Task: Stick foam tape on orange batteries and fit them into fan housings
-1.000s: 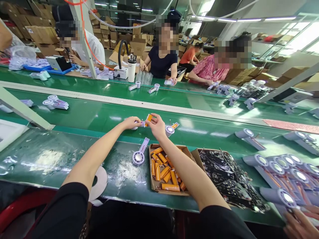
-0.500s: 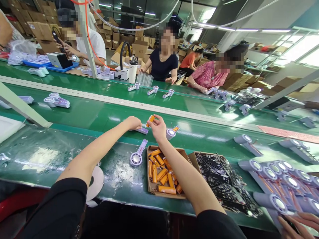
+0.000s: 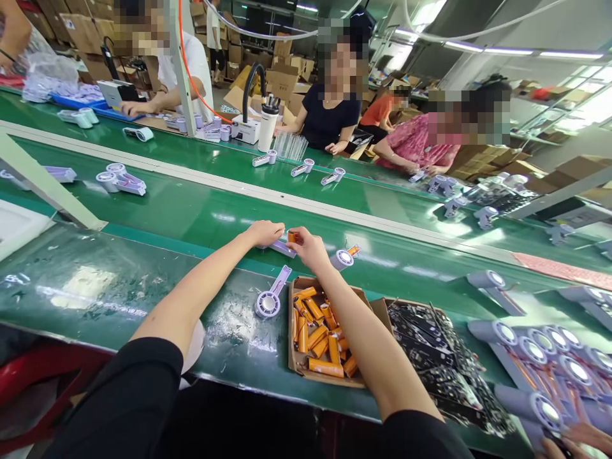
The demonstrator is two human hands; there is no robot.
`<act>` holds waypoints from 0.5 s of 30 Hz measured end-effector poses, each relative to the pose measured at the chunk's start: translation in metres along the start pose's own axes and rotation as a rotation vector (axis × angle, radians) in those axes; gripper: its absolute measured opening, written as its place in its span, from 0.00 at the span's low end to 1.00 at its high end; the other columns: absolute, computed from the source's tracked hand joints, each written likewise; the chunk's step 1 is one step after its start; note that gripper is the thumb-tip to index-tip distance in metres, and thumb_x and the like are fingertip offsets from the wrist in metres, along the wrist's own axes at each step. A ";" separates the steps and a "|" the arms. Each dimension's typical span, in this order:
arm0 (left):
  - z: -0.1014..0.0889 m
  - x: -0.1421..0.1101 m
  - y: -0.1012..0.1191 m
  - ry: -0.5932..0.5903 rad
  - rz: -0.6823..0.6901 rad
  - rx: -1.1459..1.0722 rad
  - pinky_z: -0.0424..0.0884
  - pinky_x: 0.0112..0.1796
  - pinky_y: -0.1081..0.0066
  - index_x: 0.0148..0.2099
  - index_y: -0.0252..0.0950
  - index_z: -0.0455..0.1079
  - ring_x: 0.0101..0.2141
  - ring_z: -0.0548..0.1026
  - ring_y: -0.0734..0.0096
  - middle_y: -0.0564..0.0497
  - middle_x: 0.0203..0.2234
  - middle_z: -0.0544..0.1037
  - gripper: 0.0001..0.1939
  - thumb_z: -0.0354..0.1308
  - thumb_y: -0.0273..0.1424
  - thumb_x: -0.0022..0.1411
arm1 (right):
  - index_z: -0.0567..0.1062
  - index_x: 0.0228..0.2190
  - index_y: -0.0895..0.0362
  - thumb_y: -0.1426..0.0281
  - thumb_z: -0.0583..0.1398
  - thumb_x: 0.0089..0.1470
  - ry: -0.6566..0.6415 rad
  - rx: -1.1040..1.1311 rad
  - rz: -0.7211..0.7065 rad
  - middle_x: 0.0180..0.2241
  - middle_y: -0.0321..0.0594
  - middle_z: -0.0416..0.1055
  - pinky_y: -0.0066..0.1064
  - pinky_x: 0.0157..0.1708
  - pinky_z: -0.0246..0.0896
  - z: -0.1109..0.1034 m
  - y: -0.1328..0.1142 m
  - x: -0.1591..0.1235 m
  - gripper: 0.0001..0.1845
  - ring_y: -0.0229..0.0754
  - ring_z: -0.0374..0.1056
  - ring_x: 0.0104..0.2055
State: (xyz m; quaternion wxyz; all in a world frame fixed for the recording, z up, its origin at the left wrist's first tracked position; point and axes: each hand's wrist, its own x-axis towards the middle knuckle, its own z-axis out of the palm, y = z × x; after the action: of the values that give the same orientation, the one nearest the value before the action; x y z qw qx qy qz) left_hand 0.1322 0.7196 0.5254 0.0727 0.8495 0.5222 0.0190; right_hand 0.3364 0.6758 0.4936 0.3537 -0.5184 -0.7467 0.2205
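Observation:
My left hand [image 3: 266, 233] is closed over the head end of a lilac fan housing [image 3: 282, 248] that lies on the green belt. My right hand [image 3: 310, 247] pinches an orange battery cell [image 3: 292, 236] and holds it against the housing's handle. A second lilac housing [image 3: 270, 298] lies flat just nearer to me. Another housing with an orange cell [image 3: 345, 257] lies right of my right hand. A cardboard box [image 3: 292, 361] of several orange cells sits under my right forearm.
A box of black circuit boards [image 3: 430, 338] stands right of the cells. Several lilac housings [image 3: 535, 347] are heaped at the far right, with another person's hand [image 3: 568, 443] at the corner. Across the belts, co-workers sit with fan parts [image 3: 120, 182] and cartons behind.
My right hand has lowered the orange cell from a raised tilt down onto the housing's handle. My left hand stays on the housing. The view has shifted slightly right.

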 end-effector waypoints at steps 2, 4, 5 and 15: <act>0.002 0.001 0.001 0.007 -0.017 -0.016 0.71 0.48 0.62 0.57 0.43 0.74 0.50 0.82 0.51 0.43 0.49 0.84 0.23 0.40 0.42 0.78 | 0.79 0.52 0.52 0.70 0.69 0.57 -0.055 -0.135 -0.008 0.42 0.42 0.84 0.38 0.50 0.75 -0.001 -0.008 -0.003 0.20 0.48 0.82 0.46; 0.004 0.002 0.002 0.014 -0.036 -0.036 0.72 0.48 0.61 0.58 0.42 0.73 0.51 0.82 0.51 0.42 0.50 0.84 0.24 0.39 0.42 0.78 | 0.79 0.53 0.51 0.69 0.69 0.59 -0.116 -0.261 -0.010 0.43 0.42 0.84 0.37 0.49 0.73 -0.003 -0.016 -0.006 0.19 0.50 0.81 0.47; 0.005 0.003 0.003 0.016 -0.046 -0.046 0.72 0.48 0.61 0.59 0.42 0.73 0.51 0.82 0.51 0.42 0.50 0.84 0.24 0.38 0.42 0.78 | 0.78 0.53 0.50 0.69 0.68 0.61 -0.148 -0.321 -0.008 0.44 0.42 0.84 0.36 0.49 0.72 -0.004 -0.020 -0.008 0.19 0.51 0.81 0.47; 0.006 0.013 0.021 0.009 -0.098 -0.111 0.72 0.51 0.61 0.60 0.39 0.72 0.54 0.80 0.51 0.40 0.54 0.82 0.22 0.41 0.40 0.78 | 0.76 0.62 0.46 0.58 0.58 0.70 -0.438 -0.712 0.033 0.51 0.50 0.82 0.42 0.50 0.71 -0.001 -0.047 -0.010 0.23 0.59 0.79 0.53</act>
State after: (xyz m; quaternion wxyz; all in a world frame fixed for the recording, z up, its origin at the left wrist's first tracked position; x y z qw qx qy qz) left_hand 0.1571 0.7216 0.5219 0.1185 0.8175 0.5616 0.0480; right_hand 0.3102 0.6493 0.5244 -0.0184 -0.5612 -0.8254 0.0592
